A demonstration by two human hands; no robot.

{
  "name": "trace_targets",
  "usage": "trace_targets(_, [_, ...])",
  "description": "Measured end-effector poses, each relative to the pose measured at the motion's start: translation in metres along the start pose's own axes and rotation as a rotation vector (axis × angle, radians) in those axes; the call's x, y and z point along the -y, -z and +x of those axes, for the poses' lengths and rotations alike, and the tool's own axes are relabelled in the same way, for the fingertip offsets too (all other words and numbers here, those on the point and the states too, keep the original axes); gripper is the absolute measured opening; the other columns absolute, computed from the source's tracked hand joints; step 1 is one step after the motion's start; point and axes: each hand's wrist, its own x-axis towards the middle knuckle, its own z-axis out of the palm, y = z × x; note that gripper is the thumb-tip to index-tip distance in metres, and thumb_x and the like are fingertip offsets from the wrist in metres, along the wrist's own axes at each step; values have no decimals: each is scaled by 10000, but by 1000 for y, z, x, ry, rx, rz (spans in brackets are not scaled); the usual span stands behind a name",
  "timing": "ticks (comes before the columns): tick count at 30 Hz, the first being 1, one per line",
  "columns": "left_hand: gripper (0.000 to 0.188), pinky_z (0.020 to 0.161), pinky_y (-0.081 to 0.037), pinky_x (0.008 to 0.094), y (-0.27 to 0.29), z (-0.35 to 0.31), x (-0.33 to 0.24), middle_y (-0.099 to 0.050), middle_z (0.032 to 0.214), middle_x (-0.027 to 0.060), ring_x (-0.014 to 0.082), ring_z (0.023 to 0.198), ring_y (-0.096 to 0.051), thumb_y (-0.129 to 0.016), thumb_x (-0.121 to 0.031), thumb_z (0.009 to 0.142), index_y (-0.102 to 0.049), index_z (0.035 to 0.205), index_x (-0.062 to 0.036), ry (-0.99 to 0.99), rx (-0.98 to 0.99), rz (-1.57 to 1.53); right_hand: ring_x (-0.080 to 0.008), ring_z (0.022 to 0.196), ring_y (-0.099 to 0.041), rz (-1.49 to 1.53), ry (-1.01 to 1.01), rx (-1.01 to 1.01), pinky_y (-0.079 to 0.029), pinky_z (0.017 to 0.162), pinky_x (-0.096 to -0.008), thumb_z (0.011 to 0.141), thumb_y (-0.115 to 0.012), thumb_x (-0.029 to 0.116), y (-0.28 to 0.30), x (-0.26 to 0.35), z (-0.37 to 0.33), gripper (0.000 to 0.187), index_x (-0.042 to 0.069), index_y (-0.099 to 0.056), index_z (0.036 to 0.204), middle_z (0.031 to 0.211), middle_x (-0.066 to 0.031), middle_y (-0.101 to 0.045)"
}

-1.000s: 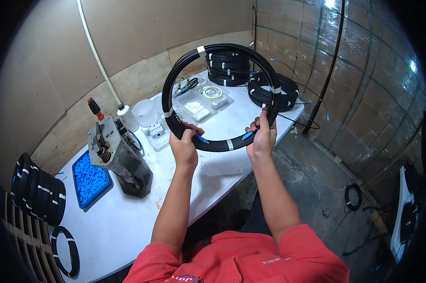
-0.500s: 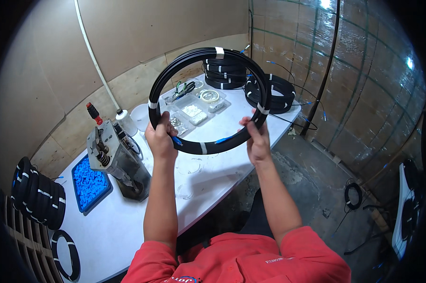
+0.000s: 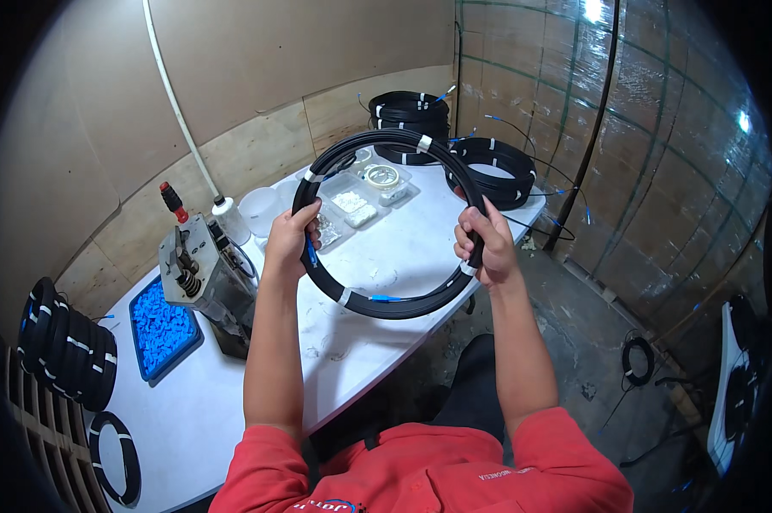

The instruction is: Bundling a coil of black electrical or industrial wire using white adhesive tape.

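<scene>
A black cable coil [image 3: 386, 306], bound with white tape bands, is held up over the table between both hands. My left hand [image 3: 290, 239] is closed round its left side, thumb on top. On the right side my right hand [image 3: 490, 241] grips the coil near a tape band. One blue connector [image 3: 386, 298] lies along the inside of the lower edge. A second blue connector [image 3: 311, 250] shows beside my left fingers. Through the ring I see clear boxes [image 3: 352, 208] with small white parts and a roll of white tape [image 3: 381, 176].
A metal press [image 3: 211, 274] with a red-and-black handle stands at left, beside a blue tray [image 3: 189, 349] of small blue parts. Stacked black coils stand at the far corner [image 3: 407, 111] and far left [image 3: 74, 350]. Another coil [image 3: 493, 158] lies at the back right. A white bottle [image 3: 229, 221] stands behind the press.
The coil has come down and turned, its tape bands and blue connectors shifting round clockwise. My right hand has moved up and right along the rim; my left hand still holds the left side.
</scene>
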Motion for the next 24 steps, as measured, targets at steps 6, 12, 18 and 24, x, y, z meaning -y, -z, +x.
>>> trace_targets(6, [284, 485, -381, 254, -9, -11, -1, -476, 626, -26, 88, 514, -445, -725, -296, 854, -538, 762, -102, -19, -13, 110, -61, 474, -370, -47, -105, -138, -333, 420, -222, 867, -560, 71, 21, -16, 7, 415, -42, -489, 1260, 635, 30, -395])
trace_targets(12, [268, 543, -413, 236, -9, -19, -9, -547, 733, 1, 81, 615, -509, -710, -297, 876, -601, 893, -53, -162, 91, 194, -72, 445, -374, 239, -158, -195, -312, 394, -234, 853, -562, 63, 37, -46, 7, 237, 25, -557, 1086, 621, 20, -403])
trace_targets(18, [397, 627, -492, 276, -6, -20, 8, -598, 868, 69, 131, 689, -574, -673, -242, 891, -549, 1193, -16, -155, 83, 75, -78, 457, -375, 327, -91, -185, -312, 397, -238, 841, -545, 52, 37, -60, 4, 232, 73, -554, 1073, 646, 14, -420])
trace_targets(24, [346, 629, -512, 297, -8, -23, 32, -612, 845, 80, 154, 671, -598, -633, -99, 861, -547, 1184, -9, -113, 12, -10, -76, 460, -379, 307, -28, -227, -321, 403, -240, 836, -547, 55, 35, -64, -2, 217, 87, -569, 1049, 648, 19, -427])
